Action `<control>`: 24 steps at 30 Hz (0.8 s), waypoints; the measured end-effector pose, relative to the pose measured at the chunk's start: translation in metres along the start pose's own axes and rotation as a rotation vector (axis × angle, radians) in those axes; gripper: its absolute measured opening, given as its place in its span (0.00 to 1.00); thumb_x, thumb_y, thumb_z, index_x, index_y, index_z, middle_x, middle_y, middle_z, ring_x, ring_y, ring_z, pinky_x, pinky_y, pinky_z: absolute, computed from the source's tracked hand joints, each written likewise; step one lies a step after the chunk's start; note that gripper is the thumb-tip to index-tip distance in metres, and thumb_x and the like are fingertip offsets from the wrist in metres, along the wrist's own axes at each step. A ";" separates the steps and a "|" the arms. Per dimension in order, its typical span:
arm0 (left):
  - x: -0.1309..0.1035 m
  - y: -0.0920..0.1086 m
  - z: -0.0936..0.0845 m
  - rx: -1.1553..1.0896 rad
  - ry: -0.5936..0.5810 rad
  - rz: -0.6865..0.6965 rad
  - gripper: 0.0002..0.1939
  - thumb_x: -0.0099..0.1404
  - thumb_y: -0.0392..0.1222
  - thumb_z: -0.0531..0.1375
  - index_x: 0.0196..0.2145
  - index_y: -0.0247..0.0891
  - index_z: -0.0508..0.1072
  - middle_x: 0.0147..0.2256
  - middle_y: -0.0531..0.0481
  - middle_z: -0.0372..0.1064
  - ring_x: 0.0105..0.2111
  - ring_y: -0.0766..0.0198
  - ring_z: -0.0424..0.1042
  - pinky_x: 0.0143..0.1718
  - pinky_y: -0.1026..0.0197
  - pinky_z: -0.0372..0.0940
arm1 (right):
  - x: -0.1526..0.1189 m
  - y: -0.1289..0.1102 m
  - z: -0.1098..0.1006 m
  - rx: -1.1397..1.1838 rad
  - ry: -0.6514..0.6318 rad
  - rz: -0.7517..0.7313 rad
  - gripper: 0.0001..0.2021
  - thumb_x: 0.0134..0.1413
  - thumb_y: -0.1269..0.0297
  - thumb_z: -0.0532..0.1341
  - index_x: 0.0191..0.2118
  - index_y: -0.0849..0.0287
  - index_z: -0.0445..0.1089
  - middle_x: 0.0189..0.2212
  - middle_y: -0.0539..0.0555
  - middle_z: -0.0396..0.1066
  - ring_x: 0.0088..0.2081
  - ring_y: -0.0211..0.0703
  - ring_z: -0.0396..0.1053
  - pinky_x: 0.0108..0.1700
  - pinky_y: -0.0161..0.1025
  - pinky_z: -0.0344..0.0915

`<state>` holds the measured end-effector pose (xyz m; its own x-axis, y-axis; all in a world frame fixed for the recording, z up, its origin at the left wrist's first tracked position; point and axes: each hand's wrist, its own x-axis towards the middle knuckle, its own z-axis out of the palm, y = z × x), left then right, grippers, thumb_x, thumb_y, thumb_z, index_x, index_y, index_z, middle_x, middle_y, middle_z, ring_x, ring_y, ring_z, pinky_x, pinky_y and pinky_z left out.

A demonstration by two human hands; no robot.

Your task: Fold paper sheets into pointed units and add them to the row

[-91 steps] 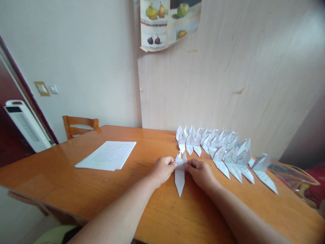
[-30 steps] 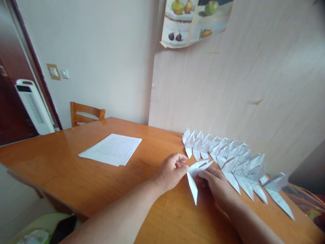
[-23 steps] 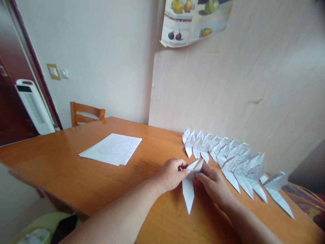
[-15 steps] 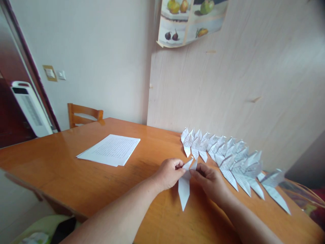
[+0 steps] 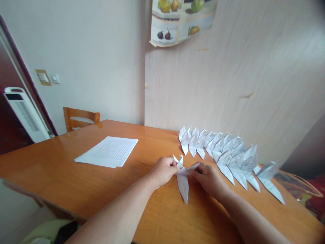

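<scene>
Between my hands is a folded white paper crane, with one long pointed flap toward me and a small bent tip at its far end. My left hand pinches its left side between thumb and fingers. My right hand pinches a pointed flap on its right side. The fingers beyond the paper are partly hidden. Rows of similar folded paper cranes, some with printed lines, stand just beyond and to the right of my right hand.
A stack of printed paper sheets lies on the left of the wooden table. A wooden chair stands past the far left edge. A board wall with a fruit picture rises behind. Clear plastic lies at right.
The paper's side flaps, upright and close together before, are now pulled apart to left and right, and a bent tip shows between them. The view has shifted slightly right.
</scene>
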<state>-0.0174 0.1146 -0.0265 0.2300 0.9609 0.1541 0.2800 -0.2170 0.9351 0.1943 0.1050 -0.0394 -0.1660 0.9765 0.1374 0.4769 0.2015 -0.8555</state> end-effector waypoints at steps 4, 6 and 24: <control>0.001 -0.001 -0.004 0.016 -0.007 0.002 0.10 0.56 0.44 0.62 0.23 0.37 0.68 0.24 0.57 0.62 0.28 0.65 0.61 0.32 0.63 0.54 | -0.001 -0.002 -0.001 0.004 0.004 0.032 0.11 0.56 0.55 0.62 0.30 0.57 0.68 0.22 0.48 0.68 0.25 0.40 0.63 0.27 0.37 0.57; 0.002 -0.002 -0.006 0.028 -0.015 0.000 0.11 0.56 0.44 0.62 0.22 0.36 0.69 0.24 0.57 0.61 0.28 0.65 0.60 0.32 0.63 0.53 | -0.002 -0.004 0.000 0.008 0.007 0.042 0.11 0.56 0.55 0.62 0.30 0.57 0.68 0.22 0.47 0.67 0.24 0.40 0.63 0.27 0.37 0.56; 0.003 -0.007 -0.010 0.066 -0.054 -0.003 0.16 0.57 0.47 0.63 0.21 0.38 0.62 0.22 0.58 0.55 0.25 0.67 0.56 0.29 0.63 0.48 | -0.003 -0.011 0.000 0.060 0.000 0.043 0.08 0.53 0.59 0.62 0.29 0.57 0.71 0.22 0.47 0.68 0.24 0.39 0.63 0.28 0.36 0.57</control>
<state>-0.0280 0.1207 -0.0293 0.2785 0.9513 0.1321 0.3414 -0.2266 0.9122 0.1890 0.0998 -0.0303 -0.1463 0.9842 0.0997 0.4307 0.1541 -0.8893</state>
